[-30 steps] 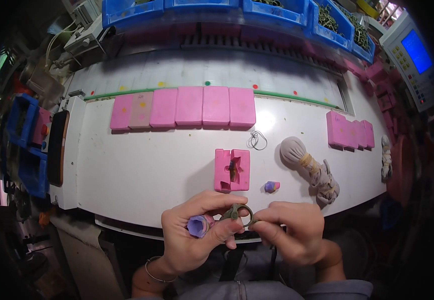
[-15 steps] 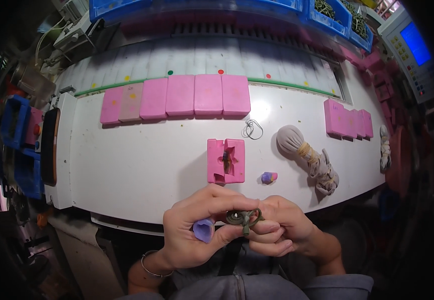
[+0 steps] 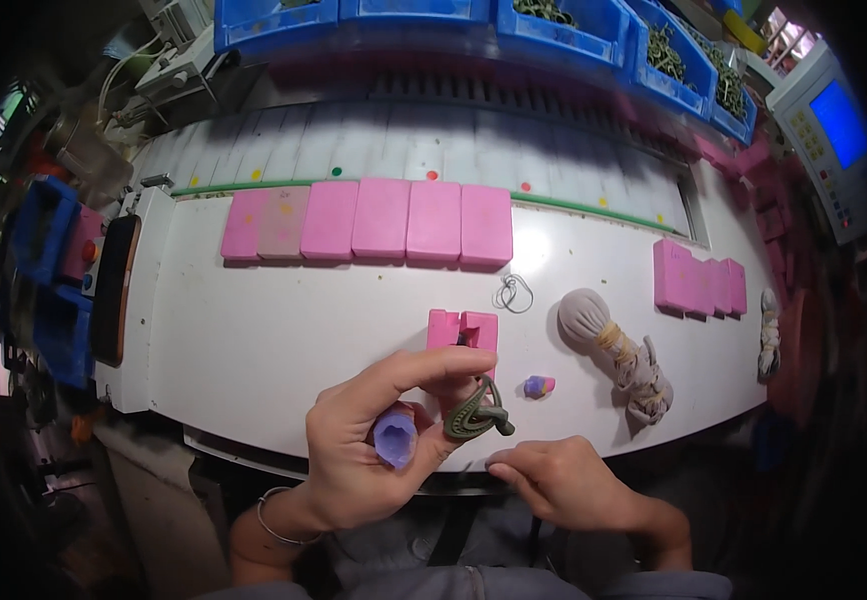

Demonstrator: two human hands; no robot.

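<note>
My left hand (image 3: 354, 440) pinches a dark green, wax-like openwork piece (image 3: 472, 414) between thumb and index finger. The piece has a looped, ridged body and a short stub on its right side. A hollow purple cup-shaped piece (image 3: 395, 440) sits in the same hand, held against the palm by the other fingers. Lower and to the right, my right hand (image 3: 579, 487) is apart from the green piece, its fingers curled and thumb pressed to the index. Whether anything tiny is in that pinch does not show. Behind my left fingers stands a pink block mould (image 3: 444, 325), partly hidden, with a cut-out cavity.
Pink blocks (image 3: 384, 222) line the back of the white table (image 3: 254, 340); more pink blocks (image 3: 689, 280) stand at right. Nearby lie a rubber band (image 3: 514, 293), a tied cloth pouch (image 3: 609, 345) and a small purple-pink piece (image 3: 539, 387). Blue bins (image 3: 564, 35) hang above.
My right hand has let go of the green piece and drawn away down and right. The left hand keeps the piece, now turned and tilted. The view has shifted, showing more of the bins.
</note>
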